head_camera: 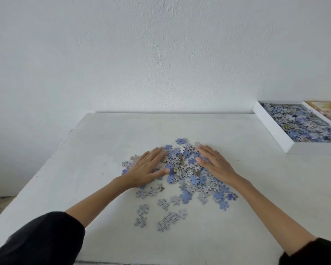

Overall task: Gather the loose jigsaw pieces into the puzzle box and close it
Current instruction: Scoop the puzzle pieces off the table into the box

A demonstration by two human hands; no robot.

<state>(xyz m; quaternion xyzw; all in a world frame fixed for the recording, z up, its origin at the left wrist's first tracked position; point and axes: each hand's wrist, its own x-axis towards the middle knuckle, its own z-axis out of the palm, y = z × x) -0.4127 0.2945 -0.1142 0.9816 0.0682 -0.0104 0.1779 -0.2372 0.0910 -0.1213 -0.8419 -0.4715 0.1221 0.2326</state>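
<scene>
Gathering step: my left grip and right grip press flat, unclenched, on the jigsaw pieces; next, scoop into the puzzle box.

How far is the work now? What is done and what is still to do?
Partly done: the open box already holds many pieces. In hand: the left hand and right hand lie flat on either side of a pile on the table. Left: that pile and the scattered pieces nearer the person must go into the box, which is not yet closed.
</scene>
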